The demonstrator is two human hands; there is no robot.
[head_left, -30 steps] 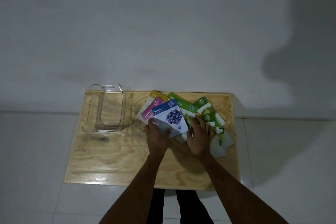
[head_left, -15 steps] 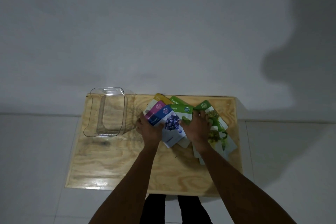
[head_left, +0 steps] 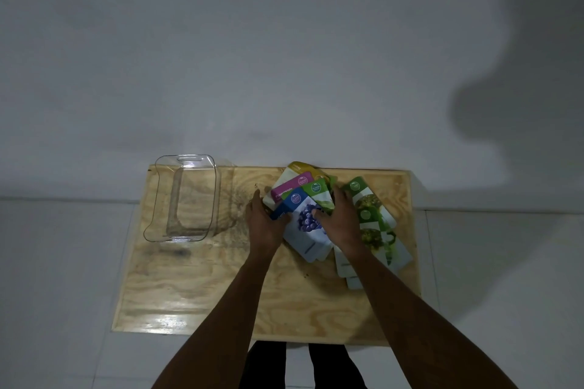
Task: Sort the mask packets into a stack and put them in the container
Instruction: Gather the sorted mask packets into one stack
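Observation:
Several mask packets lie fanned on the wooden table (head_left: 202, 287). A blue blueberry packet (head_left: 305, 224) sits on top of a pink one (head_left: 289, 188), a yellow one (head_left: 300, 167) and a green one (head_left: 319, 196). My left hand (head_left: 264, 224) presses the left edge of this bunch. On its right edge rests my right hand (head_left: 343, 224). More green packets (head_left: 376, 230) lie spread out to the right, apart from the bunch. An empty clear plastic container (head_left: 183, 199) stands at the table's back left.
The table stands against a plain white wall on a pale tiled floor. Bare wood shows between the container and the packets and along the table's front. My legs are visible below the front edge.
Both hands have moved toward the far edge and closed in on the left bunch, squeezing the blue, pink, yellow and green packets closer together. The right-hand green packets stay spread.

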